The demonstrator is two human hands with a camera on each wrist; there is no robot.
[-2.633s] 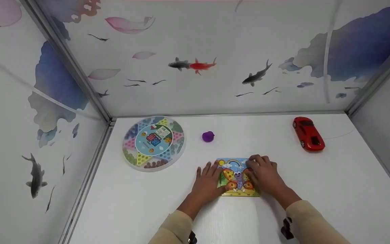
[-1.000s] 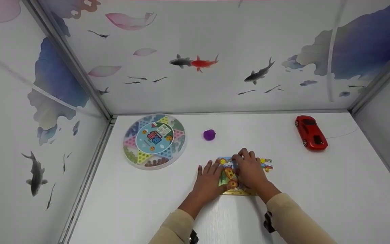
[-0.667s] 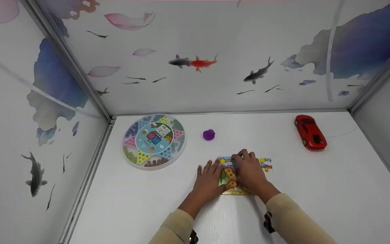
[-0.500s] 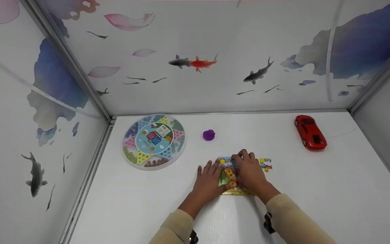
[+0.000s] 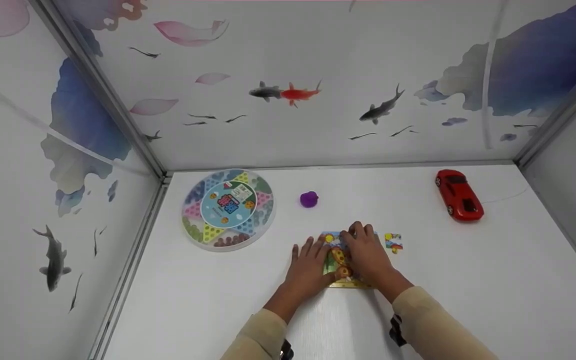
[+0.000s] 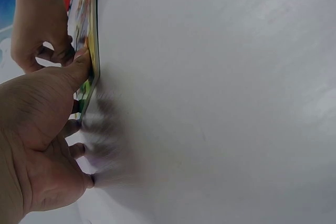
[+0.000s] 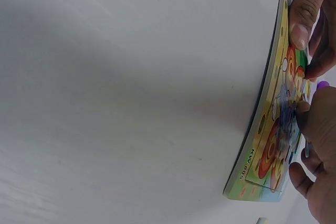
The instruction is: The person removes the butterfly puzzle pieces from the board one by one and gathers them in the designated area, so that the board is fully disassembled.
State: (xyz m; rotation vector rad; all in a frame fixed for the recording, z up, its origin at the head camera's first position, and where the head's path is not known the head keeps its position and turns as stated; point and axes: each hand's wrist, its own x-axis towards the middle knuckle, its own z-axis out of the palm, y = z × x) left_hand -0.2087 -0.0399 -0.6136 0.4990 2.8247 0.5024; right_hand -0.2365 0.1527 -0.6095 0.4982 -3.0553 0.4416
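A butterfly jigsaw puzzle (image 5: 337, 265) lies flat on the white table in a yellow-edged tray (image 7: 265, 103). My left hand (image 5: 308, 270) rests on its left side with fingers spread, the thumb pressing the near left part. Over the middle of the puzzle, my right hand (image 5: 368, 252) has its thumb and fingers bent down at a puzzle piece (image 7: 308, 148), which shows as a thin bluish edge between them; the hand hides most of it. A loose puzzle piece (image 5: 394, 242) with a knob lies on the table just right of the tray.
A round Chinese checkers set (image 5: 228, 210) sits at the back left. Behind the puzzle is a small purple object (image 5: 309, 199). A red toy car (image 5: 459, 195) stands at the back right, and printed wall panels (image 5: 288, 135) enclose the table.
My right hand has moved from the puzzle's right edge to its middle, and one piece now lies loose on the right. Lately it has shifted only slightly; my left hand has stayed put.
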